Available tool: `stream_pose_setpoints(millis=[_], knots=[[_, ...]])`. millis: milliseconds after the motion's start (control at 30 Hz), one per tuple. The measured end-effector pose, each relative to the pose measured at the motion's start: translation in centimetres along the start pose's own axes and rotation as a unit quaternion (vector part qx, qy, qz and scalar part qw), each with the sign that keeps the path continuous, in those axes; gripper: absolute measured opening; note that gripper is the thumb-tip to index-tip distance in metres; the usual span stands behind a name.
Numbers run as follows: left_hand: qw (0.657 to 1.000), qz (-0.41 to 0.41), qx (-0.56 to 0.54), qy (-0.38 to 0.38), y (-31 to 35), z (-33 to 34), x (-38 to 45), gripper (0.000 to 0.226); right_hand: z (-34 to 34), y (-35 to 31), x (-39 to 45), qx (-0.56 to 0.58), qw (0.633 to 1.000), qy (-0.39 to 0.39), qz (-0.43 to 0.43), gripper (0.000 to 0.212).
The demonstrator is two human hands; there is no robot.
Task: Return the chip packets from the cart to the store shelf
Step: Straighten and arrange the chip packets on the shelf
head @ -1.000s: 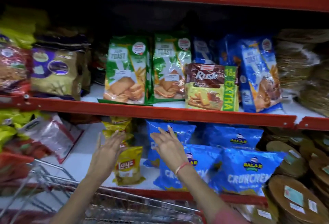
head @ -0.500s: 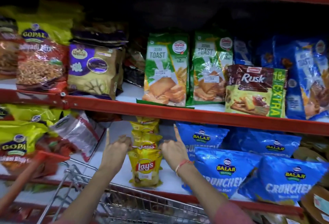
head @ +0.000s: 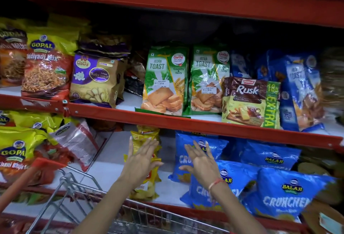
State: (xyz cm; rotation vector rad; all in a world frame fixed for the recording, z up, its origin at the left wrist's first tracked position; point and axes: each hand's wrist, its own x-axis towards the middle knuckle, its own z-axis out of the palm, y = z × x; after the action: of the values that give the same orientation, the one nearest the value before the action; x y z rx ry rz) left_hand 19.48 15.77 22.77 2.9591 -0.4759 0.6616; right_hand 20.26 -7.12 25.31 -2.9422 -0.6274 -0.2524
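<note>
A row of yellow Lay's chip packets (head: 144, 138) lies front to back on the lower white shelf (head: 111, 151). My left hand (head: 140, 161) hovers over the front packets with fingers spread, holding nothing. My right hand (head: 202, 161), with a red thread on the wrist, is spread in front of the blue Balaji packets (head: 275, 194) to the right. The wire cart (head: 78, 191) stands just below the shelf; what it holds is hidden.
Red shelf rails (head: 186, 122) run across above and below my hands. Gopal snack bags (head: 16, 150) crowd the lower left. Toast and Rusk packs (head: 249, 101) fill the shelf above. Bare white shelf shows left of the yellow packets.
Both hands have let go of the sides of the yellow packets and spread their fingers. The right hand has shifted right, over the blue packets. The view has panned left.
</note>
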Motion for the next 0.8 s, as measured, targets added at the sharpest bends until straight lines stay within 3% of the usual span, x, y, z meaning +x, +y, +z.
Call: stream_pose_setpoints(millis=[167, 267, 333, 567, 633, 733, 800], knots=[[0.998, 0.045, -0.02, -0.031, 6.0, 0.3, 2.7, 0.075, -3.3, 7.5, -4.0, -0.018, 0.995, -0.028, 0.097, 0.078], [0.997, 0.067, -0.009, -0.027, 9.1, 0.9, 4.2, 0.054, -4.5, 11.6, -5.8, -0.034, 0.988, -0.042, 0.143, 0.07], [0.997, 0.072, -0.007, 0.007, 10.6, 1.6, 4.7, 0.025, -4.4, 13.5, -6.7, -0.048, 0.985, -0.036, 0.16, 0.058], [0.998, 0.006, -0.05, 0.035, 10.7, 1.8, 4.8, 0.025, -2.1, 15.2, -7.7, -0.07, 0.987, 0.061, 0.129, 0.005], [0.994, -0.04, -0.096, 0.044, 9.5, 1.4, 4.7, 0.018, -1.7, 14.5, -7.0, -0.069, 0.989, 0.042, 0.122, 0.004], [0.999, -0.009, 0.005, 0.033, 7.9, 0.9, 4.2, 0.026, -1.6, 12.9, -5.8, -0.078, 0.99, 0.042, 0.109, 0.011], [0.999, -0.017, 0.005, 0.034, 7.0, 1.0, 4.0, 0.025, -1.7, 11.9, -5.5, -0.101, 0.988, 0.049, 0.105, 0.019]])
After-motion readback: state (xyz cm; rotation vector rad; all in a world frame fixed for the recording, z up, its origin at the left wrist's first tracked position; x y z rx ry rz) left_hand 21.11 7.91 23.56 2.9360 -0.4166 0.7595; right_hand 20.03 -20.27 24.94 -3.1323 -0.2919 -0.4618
